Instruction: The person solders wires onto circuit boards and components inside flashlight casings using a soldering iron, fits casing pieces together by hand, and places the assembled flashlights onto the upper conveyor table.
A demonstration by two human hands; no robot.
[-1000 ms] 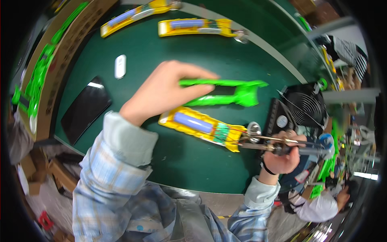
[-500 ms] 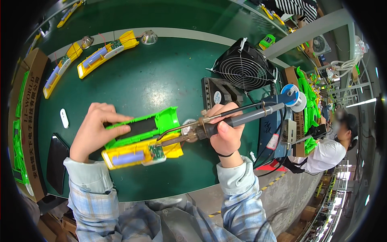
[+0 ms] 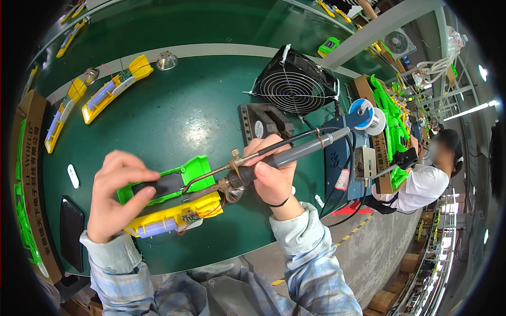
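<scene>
Sldr iron (image 3: 305, 151) in R hand (image 3: 278, 181)

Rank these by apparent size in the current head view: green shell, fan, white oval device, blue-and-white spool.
1. Fan
2. Green shell, partly covered
3. Blue-and-white spool
4. White oval device

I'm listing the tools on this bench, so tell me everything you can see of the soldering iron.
The soldering iron has a grey, plastic-looking handle, ribbed toward its rear end, and a metal barrel in front. A thin tube runs alongside, held by metal clamps, and bends toward the tip. The iron slants from upper right to lower left, gripped in the right hand. Its tip lies close to the green shell and the yellow shell; whether it touches either is unclear.
</scene>
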